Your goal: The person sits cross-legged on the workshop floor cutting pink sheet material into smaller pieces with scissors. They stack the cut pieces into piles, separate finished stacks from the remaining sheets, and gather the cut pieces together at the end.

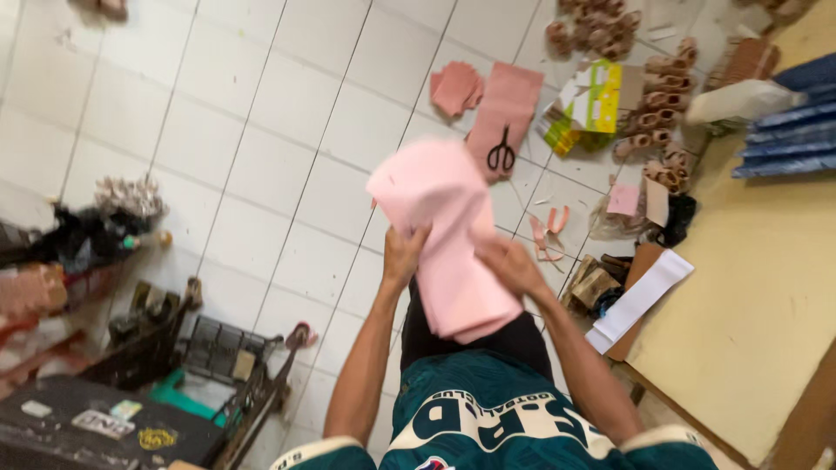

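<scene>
I hold a stack of pale pink sheets (444, 218) in front of me over the white tiled floor (261, 130). My left hand (404, 254) grips the stack's left edge from below. My right hand (514, 264) grips its right edge lower down. The sheets slope from upper left to lower right and hide part of my lap. Beyond the stack lies a darker pink sheet (509, 109) with black scissors (501, 152) on it.
A small pile of pink squares (455, 87) lies on the floor, with pink rolls (657, 113) and a colourful box (592, 100) further right. A yellow board (758, 278) fills the right side. A black metal stand (218, 357) and clutter sit at left.
</scene>
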A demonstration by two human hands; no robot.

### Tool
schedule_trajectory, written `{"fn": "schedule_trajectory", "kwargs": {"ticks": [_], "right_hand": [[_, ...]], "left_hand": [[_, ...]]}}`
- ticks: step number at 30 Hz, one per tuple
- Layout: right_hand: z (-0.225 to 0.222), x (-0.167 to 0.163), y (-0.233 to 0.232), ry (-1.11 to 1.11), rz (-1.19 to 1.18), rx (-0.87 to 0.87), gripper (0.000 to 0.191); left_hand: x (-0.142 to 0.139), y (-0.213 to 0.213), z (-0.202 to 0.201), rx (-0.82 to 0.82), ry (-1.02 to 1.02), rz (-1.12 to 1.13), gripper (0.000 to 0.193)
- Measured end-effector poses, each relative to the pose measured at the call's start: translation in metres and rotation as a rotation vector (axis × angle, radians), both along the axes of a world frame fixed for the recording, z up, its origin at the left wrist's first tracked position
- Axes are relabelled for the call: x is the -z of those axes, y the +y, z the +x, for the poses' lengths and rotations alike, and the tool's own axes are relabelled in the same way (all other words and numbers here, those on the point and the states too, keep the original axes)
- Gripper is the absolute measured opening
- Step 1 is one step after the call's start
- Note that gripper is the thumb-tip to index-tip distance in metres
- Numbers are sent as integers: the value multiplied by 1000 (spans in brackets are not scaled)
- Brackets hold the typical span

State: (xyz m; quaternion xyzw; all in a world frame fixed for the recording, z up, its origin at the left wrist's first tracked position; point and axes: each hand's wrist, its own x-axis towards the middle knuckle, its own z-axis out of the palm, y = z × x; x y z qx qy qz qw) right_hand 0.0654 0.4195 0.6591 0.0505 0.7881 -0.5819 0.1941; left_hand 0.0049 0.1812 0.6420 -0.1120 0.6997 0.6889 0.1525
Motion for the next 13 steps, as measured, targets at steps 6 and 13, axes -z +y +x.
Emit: {"fn": "schedule_trajectory", "kwargs": {"ticks": [6, 13], "right_hand": [[180, 14, 17, -377, -116, 74, 33], [330, 29, 12, -256, -17, 339, 39]], "left_hand": [[28, 3, 133, 39, -522, 337, 41], [49, 34, 291, 239, -388, 105, 59]]}}
